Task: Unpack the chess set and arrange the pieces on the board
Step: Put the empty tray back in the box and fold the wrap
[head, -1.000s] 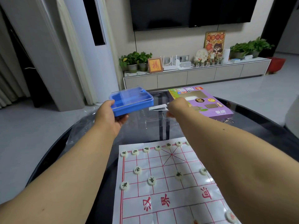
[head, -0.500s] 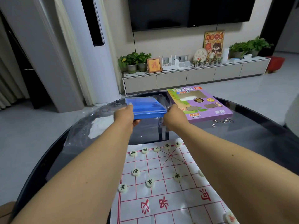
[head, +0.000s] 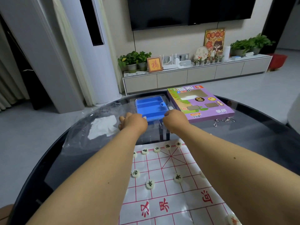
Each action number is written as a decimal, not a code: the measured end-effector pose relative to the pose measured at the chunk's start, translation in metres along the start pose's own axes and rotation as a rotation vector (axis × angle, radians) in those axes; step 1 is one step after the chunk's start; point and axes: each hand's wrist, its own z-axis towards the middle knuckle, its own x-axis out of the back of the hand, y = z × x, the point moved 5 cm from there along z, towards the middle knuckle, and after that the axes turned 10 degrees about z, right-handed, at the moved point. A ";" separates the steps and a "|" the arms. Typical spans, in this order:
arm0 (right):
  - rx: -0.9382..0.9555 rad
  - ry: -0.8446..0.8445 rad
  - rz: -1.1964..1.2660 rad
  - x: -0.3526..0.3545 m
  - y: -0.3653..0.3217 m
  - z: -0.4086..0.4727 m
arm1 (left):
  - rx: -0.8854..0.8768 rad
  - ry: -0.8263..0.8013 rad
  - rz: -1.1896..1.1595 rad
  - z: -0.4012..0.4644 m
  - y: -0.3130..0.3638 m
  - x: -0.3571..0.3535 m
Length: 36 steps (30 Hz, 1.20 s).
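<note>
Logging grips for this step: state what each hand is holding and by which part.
Both hands hold the blue tray at its near edge: left hand at the near left corner, right hand at the near right corner. The finger contact itself is hidden.

The tray [head: 150, 108] is bright blue, the box [head: 200, 103] purple. The white board [head: 170, 184] carries a red grid, with cream pieces [head: 150, 184] lettered black.

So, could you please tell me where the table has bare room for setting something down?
Bare glass lies right of the board, below the purple box and metal rings. The far-left side is crowded with plastic wrap and the blue tray.
</note>
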 end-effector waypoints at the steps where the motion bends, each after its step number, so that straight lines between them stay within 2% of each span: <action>1: 0.009 -0.014 -0.025 -0.001 -0.001 -0.001 | 0.006 -0.011 -0.028 -0.001 0.001 -0.001; 6: 0.134 -0.126 0.018 -0.009 -0.004 -0.009 | 0.105 0.051 -0.433 -0.003 0.002 0.008; 12: 0.218 -0.009 0.179 0.007 0.002 -0.009 | 0.265 -0.065 -1.072 0.000 -0.008 0.003; 17: 0.306 -0.006 0.229 0.020 -0.005 -0.019 | 0.281 -0.200 -1.233 -0.001 -0.008 -0.003; 20: 0.321 0.115 0.335 0.043 0.003 -0.024 | 0.270 -0.229 -1.379 -0.006 -0.009 -0.006; 24: 0.121 0.381 0.179 0.084 0.045 -0.023 | 0.226 -0.205 -1.468 -0.017 -0.010 -0.005; 26: -0.007 0.443 0.069 0.099 0.074 -0.023 | 0.218 -0.209 -1.504 -0.024 -0.010 -0.003; 30: -0.148 0.367 -0.118 0.105 0.118 -0.022 | 0.192 -0.213 -1.560 -0.037 -0.008 0.000; 36: -0.190 0.283 -0.224 0.104 0.128 -0.018 | 0.163 -0.207 -1.595 -0.051 -0.003 0.005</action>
